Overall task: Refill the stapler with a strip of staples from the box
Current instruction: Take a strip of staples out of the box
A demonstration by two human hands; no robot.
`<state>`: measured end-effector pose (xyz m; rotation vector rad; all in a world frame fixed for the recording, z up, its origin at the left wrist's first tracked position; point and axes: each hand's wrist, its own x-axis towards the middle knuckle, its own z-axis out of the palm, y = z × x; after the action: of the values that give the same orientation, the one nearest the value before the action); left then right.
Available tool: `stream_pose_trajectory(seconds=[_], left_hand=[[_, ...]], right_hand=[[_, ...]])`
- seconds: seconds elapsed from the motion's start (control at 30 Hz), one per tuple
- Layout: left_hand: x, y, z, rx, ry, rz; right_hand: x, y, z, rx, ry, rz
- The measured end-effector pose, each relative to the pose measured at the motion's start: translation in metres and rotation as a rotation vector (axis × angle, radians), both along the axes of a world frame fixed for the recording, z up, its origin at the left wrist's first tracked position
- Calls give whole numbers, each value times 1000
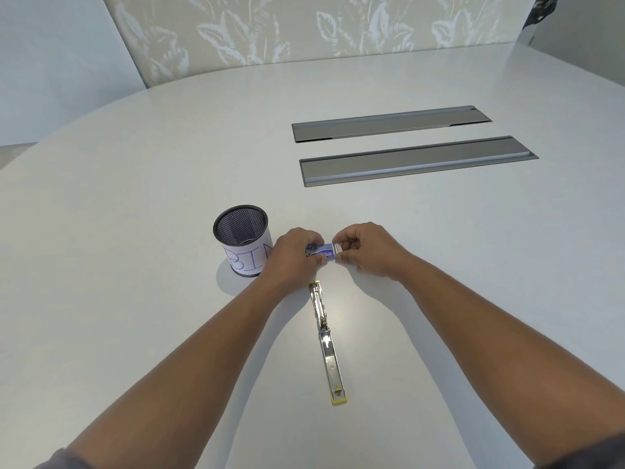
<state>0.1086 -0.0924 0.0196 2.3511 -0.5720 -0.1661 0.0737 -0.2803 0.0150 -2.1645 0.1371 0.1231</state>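
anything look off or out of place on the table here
Nothing stands out. The stapler lies swung fully open and flat, which suits refilling. Both hands, left and right, hold the staple box; the mesh cup labelled BIN stands upright.

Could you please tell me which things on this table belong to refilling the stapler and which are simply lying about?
Part of the job:
- staple box, held between left hand and right hand
- stapler, lying opened flat on the table

Just lying about:
- mesh cup labelled BIN
- two grey cable-hatch lids
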Motion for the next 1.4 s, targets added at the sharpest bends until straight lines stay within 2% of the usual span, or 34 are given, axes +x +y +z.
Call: stream_pose_trajectory(seconds=[0.47,0.67,0.97,1.4], left_hand=[[-1,2,-5,-62,23,31],[0,2,-4,-62,21,33],[-3,1,-3,-78,35,49],[-2,1,-3,-75,33,45]], right_hand=[[-9,-2,3,215,18,-83],[-6,3,5,165,-8,-118],[0,-2,18,-27,27,-18],[4,-7,25,-134,58,68]])
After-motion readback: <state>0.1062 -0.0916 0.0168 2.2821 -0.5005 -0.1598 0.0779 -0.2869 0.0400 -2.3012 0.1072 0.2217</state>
